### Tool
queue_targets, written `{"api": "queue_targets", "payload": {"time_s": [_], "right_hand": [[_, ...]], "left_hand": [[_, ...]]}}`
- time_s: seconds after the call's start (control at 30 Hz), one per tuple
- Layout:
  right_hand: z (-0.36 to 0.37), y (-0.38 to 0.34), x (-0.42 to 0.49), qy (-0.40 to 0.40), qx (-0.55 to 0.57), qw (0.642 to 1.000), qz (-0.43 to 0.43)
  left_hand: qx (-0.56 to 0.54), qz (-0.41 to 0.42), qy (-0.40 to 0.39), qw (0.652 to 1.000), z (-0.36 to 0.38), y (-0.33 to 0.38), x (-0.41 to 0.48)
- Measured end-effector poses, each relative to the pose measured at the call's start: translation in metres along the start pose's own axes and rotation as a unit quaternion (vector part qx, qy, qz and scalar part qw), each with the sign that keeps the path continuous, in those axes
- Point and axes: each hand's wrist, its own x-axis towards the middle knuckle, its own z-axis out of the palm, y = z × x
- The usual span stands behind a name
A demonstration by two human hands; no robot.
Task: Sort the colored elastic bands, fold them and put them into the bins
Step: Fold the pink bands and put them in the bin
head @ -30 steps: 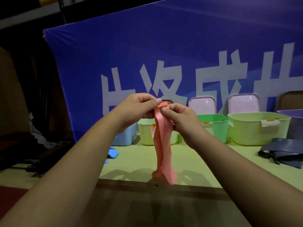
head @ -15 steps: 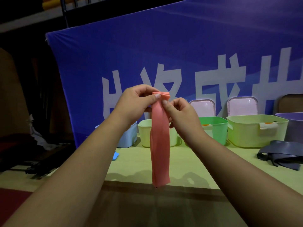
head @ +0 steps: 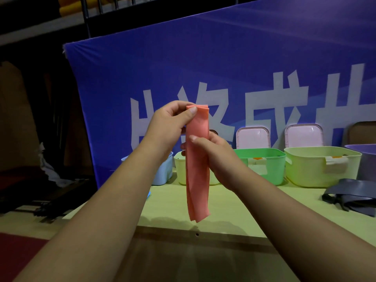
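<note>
A pink elastic band, folded into a long strip, hangs straight down above the yellow-green table. My left hand pinches its folded top end between thumb and fingers. My right hand sits lower, its thumb across the front of the strip and its fingers curled behind it. The band's bottom end hangs free just above the table's front part.
A row of bins stands at the back of the table: light blue, pale yellow-green, green, large pale green, purple. Dark grey bands lie at right. A blue band peeks out beside my left forearm. A blue banner stands behind.
Both hands lifted the pink band, which straightened and came off the table. My right hand slid down from the top end to grip the strip lower.
</note>
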Motion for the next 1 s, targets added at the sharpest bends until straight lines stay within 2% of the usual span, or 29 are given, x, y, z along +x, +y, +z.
{"api": "queue_targets", "payload": {"time_s": [0.27, 0.4, 0.6, 0.87, 1.0], "right_hand": [[0.007, 0.012, 0.002, -0.035, 0.017, 0.999, 0.035], [0.005, 0.024, 0.003, -0.011, -0.019, 0.999, 0.043], [0.008, 0.037, 0.002, -0.014, -0.047, 0.996, 0.068], [0.015, 0.047, 0.000, -0.030, -0.003, 0.996, 0.080], [0.017, 0.052, 0.002, -0.031, 0.002, 0.996, 0.084]], "left_hand": [[-0.034, -0.011, 0.026, 0.999, -0.003, -0.008, 0.001], [-0.022, -0.005, 0.033, 0.999, -0.008, -0.010, 0.003], [-0.009, -0.013, 0.047, 0.999, -0.010, -0.022, 0.004], [-0.020, -0.019, 0.068, 0.997, -0.006, -0.038, 0.007], [0.010, -0.010, 0.068, 0.998, -0.009, -0.043, 0.009]]}}
